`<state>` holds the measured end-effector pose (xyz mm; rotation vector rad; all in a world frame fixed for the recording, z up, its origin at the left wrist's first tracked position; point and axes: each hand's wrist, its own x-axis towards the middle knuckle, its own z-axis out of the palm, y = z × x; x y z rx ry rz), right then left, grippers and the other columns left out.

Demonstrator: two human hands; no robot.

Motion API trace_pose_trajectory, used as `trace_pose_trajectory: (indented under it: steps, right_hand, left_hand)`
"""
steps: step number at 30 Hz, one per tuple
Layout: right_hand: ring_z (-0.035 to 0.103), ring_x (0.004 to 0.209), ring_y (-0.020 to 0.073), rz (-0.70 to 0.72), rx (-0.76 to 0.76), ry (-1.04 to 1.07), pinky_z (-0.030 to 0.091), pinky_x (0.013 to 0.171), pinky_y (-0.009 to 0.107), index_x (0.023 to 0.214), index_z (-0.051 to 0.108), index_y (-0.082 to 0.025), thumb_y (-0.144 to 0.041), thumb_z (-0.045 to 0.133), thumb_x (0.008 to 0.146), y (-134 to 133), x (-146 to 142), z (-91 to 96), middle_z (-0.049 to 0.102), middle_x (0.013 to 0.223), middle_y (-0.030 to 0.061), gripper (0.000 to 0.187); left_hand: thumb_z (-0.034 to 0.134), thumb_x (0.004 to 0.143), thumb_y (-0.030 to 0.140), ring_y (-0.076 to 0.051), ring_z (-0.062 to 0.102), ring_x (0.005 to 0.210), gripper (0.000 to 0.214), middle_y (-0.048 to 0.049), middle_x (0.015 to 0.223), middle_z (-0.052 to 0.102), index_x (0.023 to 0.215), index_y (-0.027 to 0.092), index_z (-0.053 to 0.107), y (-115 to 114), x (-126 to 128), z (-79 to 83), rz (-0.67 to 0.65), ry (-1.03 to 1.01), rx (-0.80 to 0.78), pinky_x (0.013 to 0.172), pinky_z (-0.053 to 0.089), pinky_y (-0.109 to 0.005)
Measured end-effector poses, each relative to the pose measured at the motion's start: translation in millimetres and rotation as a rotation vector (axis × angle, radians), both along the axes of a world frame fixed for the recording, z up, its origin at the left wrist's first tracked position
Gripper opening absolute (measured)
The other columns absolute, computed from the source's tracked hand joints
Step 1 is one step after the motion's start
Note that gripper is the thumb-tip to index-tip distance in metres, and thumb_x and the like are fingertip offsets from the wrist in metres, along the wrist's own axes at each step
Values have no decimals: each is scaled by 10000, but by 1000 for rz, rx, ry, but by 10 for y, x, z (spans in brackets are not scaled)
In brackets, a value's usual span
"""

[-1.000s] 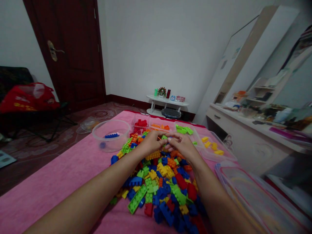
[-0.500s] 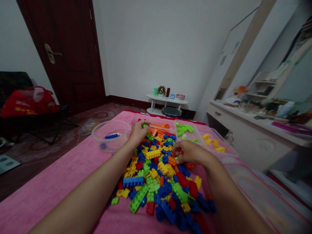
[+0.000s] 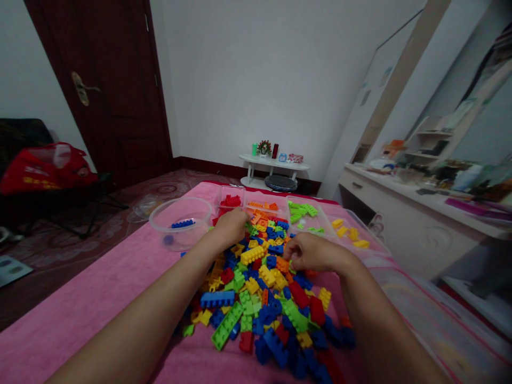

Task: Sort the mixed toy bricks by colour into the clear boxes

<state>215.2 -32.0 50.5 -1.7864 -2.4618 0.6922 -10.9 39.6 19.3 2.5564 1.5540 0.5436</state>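
A heap of coloured plastic bricks in red, blue, green, yellow and orange lies on a pink cloth. My left hand rests on the far left part of the heap with its fingers curled down among the bricks; what they grip is hidden. My right hand is closed over bricks at the heap's right side, beside an orange brick. Behind the heap stand clear boxes: one with red bricks, one with orange bricks, one with green bricks.
A round clear bowl holding a blue brick stands at the left of the boxes. A clear tray with yellow bricks sits at the right. A white dresser flanks the right side. A dark door and a small white table lie beyond.
My hands, together above the pile a second ago, have parted. The left reached toward the red box and has drawn back onto the heap. The right has dropped to the heap's right side.
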Motion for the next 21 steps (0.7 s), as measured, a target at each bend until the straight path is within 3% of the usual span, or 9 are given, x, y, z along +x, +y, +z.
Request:
trace_pose_trajectory:
  steps: [6,11,13,16,19,21]
  right_hand:
    - [559,575,126,-147,213,391,413,520,209,769,693,-149,-180,554,660,92,-21,16,643,644,12,180]
    - [534,482,103,-487,129,1052,432,421,190,849,642,-148,-234,564,692,122,-182,-14,580,589,-15,195]
    - [520,467,85,-572,41,1315,438,412,178,845,628,-144,-245,551,733,114,-268,-47,575,613,-13,170]
    - [513,461,76,-617,-290,1611,406,385,153,829,598,-129,-354,475,843,81,-414,-98,584,633,18,257]
    - [534,477,87,-553,-597,1751,384,373,138,806,566,-148,-485,403,887,31,-549,-124,597,627,32,383]
    - [541,470,89,-520,-659,1825,381,369,133,822,563,-168,-524,413,880,0,-605,-123,595,603,11,391]
  left_hand:
    - [713,637,214,-259,611,923,228,-73,968,670,865,217,713,-194,46,212,-76,-64,-67,785,454,-318]
    - [667,678,318,-135,553,610,194,1,655,614,782,155,668,-125,104,209,-175,-434,-300,554,400,-223]
    - [653,695,368,-95,489,525,250,23,590,560,791,138,644,-134,141,232,-176,-666,-329,505,364,-200]
    - [619,737,420,-69,438,469,312,35,560,526,844,127,611,-213,229,291,-149,-952,-316,468,339,-183]
    - [617,753,361,-92,540,579,264,-13,716,626,879,130,625,-302,326,307,-202,-982,-223,533,413,-190]
    - [612,761,320,-112,588,667,220,-35,829,661,884,140,646,-340,373,287,-235,-916,-135,589,450,-200]
